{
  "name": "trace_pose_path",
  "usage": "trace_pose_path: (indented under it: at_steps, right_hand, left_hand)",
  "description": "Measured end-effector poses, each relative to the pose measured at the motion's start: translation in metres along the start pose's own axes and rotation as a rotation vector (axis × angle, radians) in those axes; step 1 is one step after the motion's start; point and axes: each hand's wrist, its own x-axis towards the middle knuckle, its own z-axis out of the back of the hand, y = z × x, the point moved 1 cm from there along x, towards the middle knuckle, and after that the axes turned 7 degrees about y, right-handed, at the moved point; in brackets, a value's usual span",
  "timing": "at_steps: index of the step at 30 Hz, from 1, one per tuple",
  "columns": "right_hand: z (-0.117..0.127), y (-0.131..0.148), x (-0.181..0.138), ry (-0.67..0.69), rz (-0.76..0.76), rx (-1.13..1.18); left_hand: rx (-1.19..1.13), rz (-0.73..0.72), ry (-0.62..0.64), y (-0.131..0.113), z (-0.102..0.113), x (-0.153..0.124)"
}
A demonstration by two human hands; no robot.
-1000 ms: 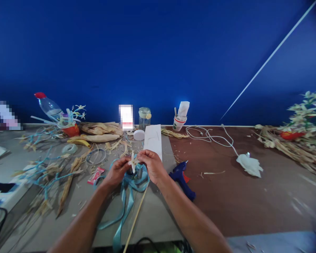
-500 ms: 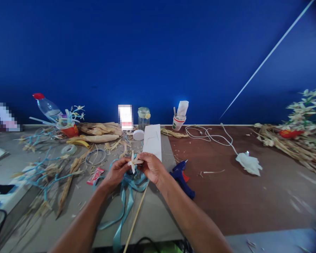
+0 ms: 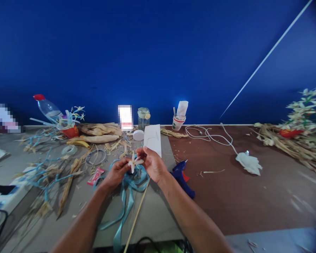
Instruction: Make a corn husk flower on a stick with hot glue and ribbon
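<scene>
The pale flower (image 3: 133, 163) hung above the blue ribbon (image 3: 130, 202), toward the table's (image 3: 160, 218) near edge — its petals apparently being arranged. The left hand (image 3: 118, 170) pinched it; the right hand (image 3: 154, 164) curled loosely alongside — whether gripping a petal I couldn't tell — and the next touch seemed to call for light fingertips.

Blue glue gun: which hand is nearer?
Right. The right hand is a little to the left of the blue glue gun, not touching it; the left hand is farther left, holding the white flower.
</scene>
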Motion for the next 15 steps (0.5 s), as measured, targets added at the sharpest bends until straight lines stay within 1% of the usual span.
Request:
trace_pose_path:
  at_steps: [3,6,10,15]
  right_hand:
    - [0.004,-0.004,0.003,-0.055,0.000,0.003]
    - [0.006,-0.007,0.005,-0.091,-0.007,0.006]
    - [0.004,-0.011,0.004,-0.108,-0.018,-0.017]
    - [0.002,-0.018,0.004,-0.091,0.004,-0.090]
  left_hand:
    - [-0.039,-0.004,-0.028,0.004,0.002,0.000]
    - [-0.188,-0.009,-0.059,0.010,0.004,0.002]
    - [-0.388,-0.052,-0.097,0.015,0.007,0.007]
    - [-0.499,-0.054,-0.113,0.011,0.007,0.009]
